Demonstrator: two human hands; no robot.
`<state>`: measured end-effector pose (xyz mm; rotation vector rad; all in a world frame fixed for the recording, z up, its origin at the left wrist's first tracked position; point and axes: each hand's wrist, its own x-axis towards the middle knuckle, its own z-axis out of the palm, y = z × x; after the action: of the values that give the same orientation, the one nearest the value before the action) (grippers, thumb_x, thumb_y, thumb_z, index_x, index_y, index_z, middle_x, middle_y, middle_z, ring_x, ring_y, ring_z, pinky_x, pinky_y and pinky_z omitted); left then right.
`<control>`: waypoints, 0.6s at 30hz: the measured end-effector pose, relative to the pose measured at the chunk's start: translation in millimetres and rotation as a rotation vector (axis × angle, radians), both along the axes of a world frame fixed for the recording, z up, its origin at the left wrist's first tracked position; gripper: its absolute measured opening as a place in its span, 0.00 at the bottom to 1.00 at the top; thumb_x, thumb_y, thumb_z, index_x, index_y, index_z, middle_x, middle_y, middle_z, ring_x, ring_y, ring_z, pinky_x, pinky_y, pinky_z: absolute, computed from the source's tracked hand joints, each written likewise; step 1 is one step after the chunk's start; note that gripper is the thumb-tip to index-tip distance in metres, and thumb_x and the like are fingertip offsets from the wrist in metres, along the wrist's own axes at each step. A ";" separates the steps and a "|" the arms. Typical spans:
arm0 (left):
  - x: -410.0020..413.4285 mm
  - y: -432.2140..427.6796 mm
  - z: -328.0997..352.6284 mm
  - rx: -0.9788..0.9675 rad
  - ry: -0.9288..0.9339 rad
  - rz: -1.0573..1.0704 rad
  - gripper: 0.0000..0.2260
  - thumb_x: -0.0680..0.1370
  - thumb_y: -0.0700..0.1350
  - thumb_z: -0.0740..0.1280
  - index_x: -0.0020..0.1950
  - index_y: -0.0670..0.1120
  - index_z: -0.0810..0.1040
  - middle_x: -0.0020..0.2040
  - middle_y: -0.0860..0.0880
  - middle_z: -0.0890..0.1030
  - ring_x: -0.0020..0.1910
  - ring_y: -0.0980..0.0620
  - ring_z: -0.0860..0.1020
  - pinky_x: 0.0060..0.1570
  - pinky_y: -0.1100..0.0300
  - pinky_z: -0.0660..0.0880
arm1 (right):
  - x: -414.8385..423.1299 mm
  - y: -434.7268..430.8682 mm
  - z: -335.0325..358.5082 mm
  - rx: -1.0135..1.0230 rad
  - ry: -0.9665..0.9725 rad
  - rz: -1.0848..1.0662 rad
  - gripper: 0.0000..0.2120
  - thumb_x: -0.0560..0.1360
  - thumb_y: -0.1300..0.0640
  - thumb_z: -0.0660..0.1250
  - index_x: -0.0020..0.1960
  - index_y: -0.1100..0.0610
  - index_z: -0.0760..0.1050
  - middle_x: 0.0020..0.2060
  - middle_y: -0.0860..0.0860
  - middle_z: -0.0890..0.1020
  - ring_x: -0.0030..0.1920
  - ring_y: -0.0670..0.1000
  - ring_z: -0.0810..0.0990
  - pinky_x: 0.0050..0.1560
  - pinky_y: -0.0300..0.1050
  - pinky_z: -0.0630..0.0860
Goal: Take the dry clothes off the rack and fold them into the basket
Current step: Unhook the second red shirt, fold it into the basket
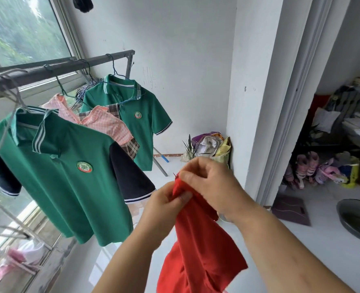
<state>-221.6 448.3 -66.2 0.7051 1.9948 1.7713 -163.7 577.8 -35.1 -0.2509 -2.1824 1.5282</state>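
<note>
A red garment (200, 250) hangs down in front of me, off the rack. My left hand (164, 206) pinches its top edge from the left, and my right hand (208, 182) grips the same bunched top from the right. The dark rack bar (69, 66) runs along the window at the upper left. On hangers below it are a near green polo with dark sleeves (69, 182), a pink checked shirt (103, 123) and a far green polo (139, 119). No basket is in view.
A white pillar (257, 102) stands right of my hands, with bags (210, 144) piled at its foot. A metal basin (358, 220) and a dark flat mat (289, 210) lie on the floor at right. Shoes (308, 168) and cluttered shelves fill the doorway behind.
</note>
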 end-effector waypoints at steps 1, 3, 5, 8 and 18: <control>-1.9 -1.9 2.2 0.035 -0.051 0.020 0.04 0.79 0.40 0.68 0.49 0.44 0.83 0.45 0.46 0.84 0.46 0.51 0.80 0.48 0.58 0.77 | 2.1 6.0 -1.5 -0.124 0.034 -0.011 0.04 0.74 0.52 0.73 0.46 0.49 0.79 0.42 0.49 0.85 0.43 0.47 0.83 0.45 0.44 0.80; -5.7 -6.1 8.0 0.116 -0.175 0.032 0.09 0.79 0.44 0.66 0.53 0.41 0.82 0.50 0.42 0.85 0.49 0.47 0.81 0.52 0.56 0.78 | 8.9 22.4 -6.1 -0.210 0.026 -0.060 0.06 0.76 0.53 0.71 0.52 0.49 0.78 0.48 0.49 0.84 0.49 0.47 0.82 0.46 0.42 0.79; -9.2 -10.6 13.4 0.220 -0.291 0.005 0.15 0.76 0.46 0.66 0.56 0.37 0.80 0.54 0.38 0.84 0.52 0.45 0.82 0.57 0.53 0.79 | 15.6 35.6 -16.9 -0.163 -0.100 -0.025 0.13 0.74 0.50 0.72 0.58 0.47 0.76 0.53 0.45 0.81 0.56 0.46 0.80 0.56 0.43 0.77; -11.6 -13.7 22.0 0.347 -0.414 -0.039 0.16 0.75 0.46 0.64 0.55 0.36 0.80 0.51 0.37 0.84 0.47 0.44 0.84 0.48 0.54 0.82 | 20.0 32.8 -32.4 -0.150 -0.293 0.116 0.26 0.67 0.45 0.76 0.63 0.43 0.73 0.60 0.42 0.78 0.62 0.41 0.75 0.65 0.43 0.72; -22.3 -22.7 30.8 0.421 -0.520 -0.124 0.21 0.70 0.48 0.73 0.54 0.33 0.81 0.55 0.30 0.80 0.53 0.35 0.81 0.53 0.43 0.80 | 15.6 25.8 -36.4 -0.158 -0.266 0.096 0.53 0.56 0.40 0.79 0.76 0.40 0.57 0.69 0.43 0.66 0.65 0.40 0.69 0.67 0.45 0.70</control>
<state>-243.8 425.6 -35.4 0.4108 1.2325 2.0578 -148.1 603.5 -71.6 -0.4275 -2.3044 1.8143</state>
